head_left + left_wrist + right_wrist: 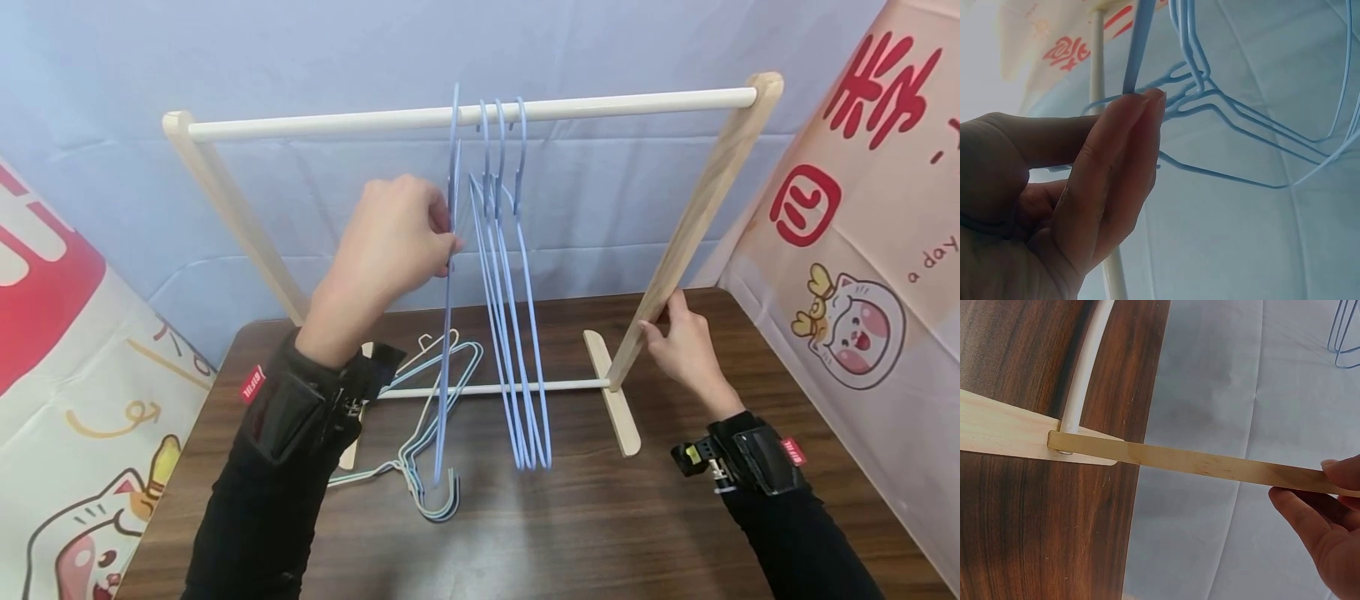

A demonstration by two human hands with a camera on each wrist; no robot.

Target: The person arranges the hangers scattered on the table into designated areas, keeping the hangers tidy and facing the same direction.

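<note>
left hand [401,233] pinches a blue hanger [1139,47], right hand [686,346] grips the right post [693,217]; a sideways swing could tangle neighbouring hangers [517,367].

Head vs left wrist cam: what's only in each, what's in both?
Only head: the right grip holding the lower part of the right wooden upright, the tabletop, the loose hangers lying on it, and the lower rail.

Only left wrist: the palm side of the left grip, close up from below; head shows its back.

Both: the left grip itself, the blue hanger it pinches, the other blue hangers on the top rail, and the pale blue backdrop.
</note>
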